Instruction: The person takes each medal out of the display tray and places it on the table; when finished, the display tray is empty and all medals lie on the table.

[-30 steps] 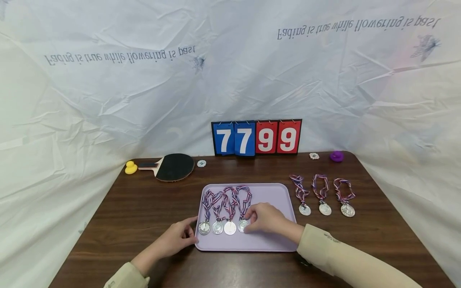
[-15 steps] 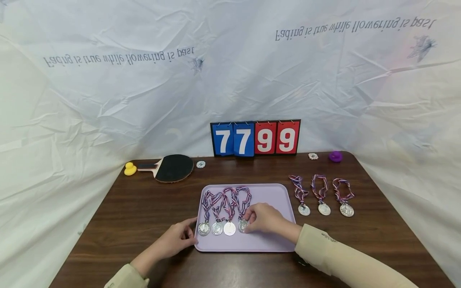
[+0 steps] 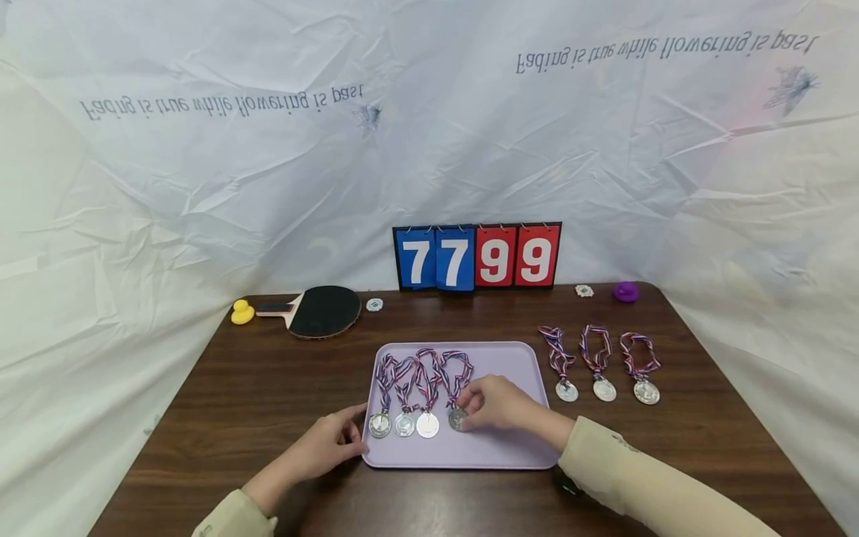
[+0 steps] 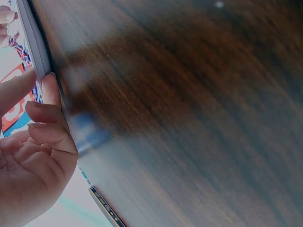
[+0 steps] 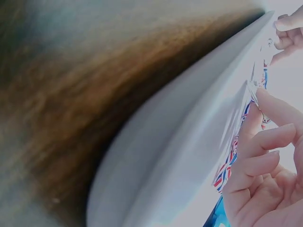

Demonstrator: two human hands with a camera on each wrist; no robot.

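A lilac tray (image 3: 496,451) lies in the middle of the table, bearing several silver medals on striped red, white and blue ribbons, set side by side. My right hand (image 3: 499,403) pinches the rightmost medal (image 3: 457,420) on the tray between thumb and index finger; in the right wrist view this medal (image 5: 254,97) is tilted on edge, close over the tray. At the tray's left rim, my left hand (image 3: 329,444) holds the edge between thumb and index finger, as the left wrist view shows, its other fingers curled below.
Three more medals (image 3: 605,389) lie on the table right of the tray. Behind are a table tennis paddle (image 3: 326,312), a yellow duck (image 3: 242,312), a purple duck (image 3: 626,291), two small white discs and a flip scoreboard (image 3: 477,256) against the white cloth.
The rightmost medal on the tray has shifted slightly right and tipped in my right hand, its ribbon moving along. The left hand keeps its place at the rim.
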